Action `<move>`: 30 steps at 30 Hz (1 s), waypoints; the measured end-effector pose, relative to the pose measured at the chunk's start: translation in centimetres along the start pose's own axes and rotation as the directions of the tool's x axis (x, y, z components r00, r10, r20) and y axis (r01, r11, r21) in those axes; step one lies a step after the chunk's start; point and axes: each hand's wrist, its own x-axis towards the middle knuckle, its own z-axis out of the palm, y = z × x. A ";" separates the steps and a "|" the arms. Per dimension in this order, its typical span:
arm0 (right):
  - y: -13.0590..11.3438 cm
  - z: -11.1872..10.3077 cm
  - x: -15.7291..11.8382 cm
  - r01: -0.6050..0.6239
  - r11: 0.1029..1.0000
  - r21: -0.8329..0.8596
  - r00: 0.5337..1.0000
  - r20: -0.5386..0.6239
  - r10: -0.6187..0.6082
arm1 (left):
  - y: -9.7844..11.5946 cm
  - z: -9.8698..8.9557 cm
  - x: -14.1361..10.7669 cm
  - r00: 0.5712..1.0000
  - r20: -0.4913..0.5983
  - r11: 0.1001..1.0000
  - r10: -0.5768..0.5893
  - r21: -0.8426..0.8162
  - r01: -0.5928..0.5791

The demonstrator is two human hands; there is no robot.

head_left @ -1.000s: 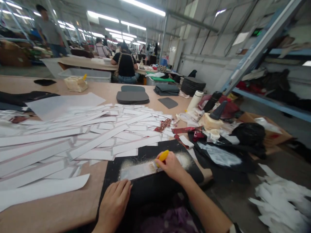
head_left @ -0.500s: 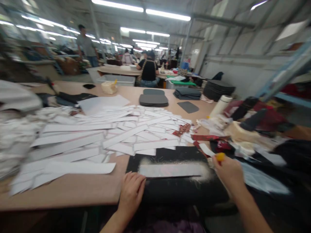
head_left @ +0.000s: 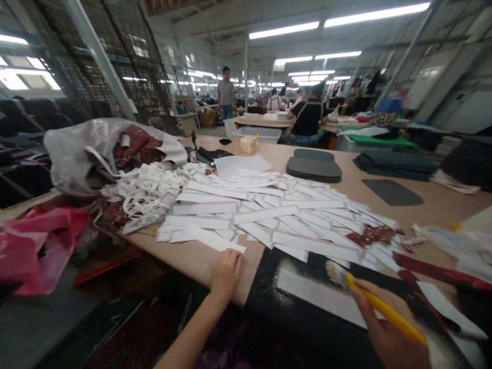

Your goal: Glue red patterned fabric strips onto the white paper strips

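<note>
My left hand is at the near table edge, its fingers curled closed at the end of a white strip that lies over the pile. The thumb is largely out of sight. My right hand grips a yellow-handled brush, its pale bristles pointing left and away from me. Under the brush a pale, wet-looking strip lies flat on a black mat, with whitish smears around it. A wide heap of white strips spreads over the table beyond both hands.
Left of the heap are white scraps, a clear plastic bag and a pink bag. Dark grey panels are stacked farther back. Dark red fabric lies at right. People are in the background.
My view has turned left. My left hand has left the mat for the end of a white strip. My right hand has brought the brush from the mat's right side over the pale strip.
</note>
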 end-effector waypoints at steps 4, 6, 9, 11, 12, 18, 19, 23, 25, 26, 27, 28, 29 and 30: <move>-5.1 3.6 0.5 -0.165 0.916 0.366 0.974 0.204 0.094 | 2.9 -1.3 -0.5 0.952 0.143 0.766 -0.269 -0.567 0.302; -7.5 5.5 1.0 -0.211 0.837 0.506 0.955 0.288 0.067 | 4.6 -2.0 -0.7 0.879 0.310 0.520 -0.363 -0.715 0.467; -10.3 7.8 2.0 -0.283 0.762 0.583 0.940 0.325 0.101 | 6.4 -2.9 -0.9 0.783 0.503 0.228 -0.367 -0.767 0.600; -11.5 8.7 2.6 -0.354 0.734 0.579 0.925 0.331 0.185 | 6.9 -3.1 -0.9 0.756 0.565 0.142 -0.330 -0.762 0.632; -11.9 8.9 2.8 -0.387 0.717 0.580 0.916 0.332 0.226 | 6.9 -3.2 -0.9 0.750 0.582 0.124 -0.314 -0.758 0.640; -12.4 9.0 2.8 -0.446 0.672 0.591 0.894 0.334 0.300 | 7.2 -2.9 -0.8 0.792 0.518 0.183 -0.324 -0.787 0.590; -12.3 8.9 2.8 -0.451 0.669 0.591 0.892 0.336 0.304 | 7.4 -2.8 -0.9 0.797 0.507 0.195 -0.328 -0.790 0.582; -11.9 9.1 2.6 -0.480 0.638 0.602 0.877 0.344 0.334 | 8.2 -2.6 -1.2 0.805 0.494 0.231 -0.327 -0.785 0.575; -11.2 9.3 2.8 -0.496 0.603 0.625 0.868 0.334 0.367 | 7.6 -2.7 -0.9 0.815 0.465 0.265 -0.346 -0.785 0.560; -10.6 9.3 3.1 -0.508 0.574 0.643 0.859 0.326 0.395 | 6.8 -2.9 -0.6 0.821 0.431 0.274 -0.373 -0.795 0.542; -10.0 9.4 3.5 -0.525 0.536 0.661 0.844 0.322 0.429 | 5.5 -3.2 0.0 0.824 0.386 0.272 -0.415 -0.811 0.517; -9.2 9.6 3.9 -0.546 0.491 0.679 0.823 0.323 0.468 | 3.9 -3.8 0.8 0.819 0.332 0.266 -0.468 -0.831 0.489; -8.4 9.7 4.5 -0.565 0.444 0.695 0.799 0.326 0.506 | 1.8 -4.7 1.7 0.804 0.266 0.259 -0.533 -0.853 0.454; -7.5 9.8 5.1 -0.583 0.402 0.706 0.774 0.331 0.540 | -0.5 -5.9 2.8 0.780 0.209 0.266 -0.590 -0.862 0.432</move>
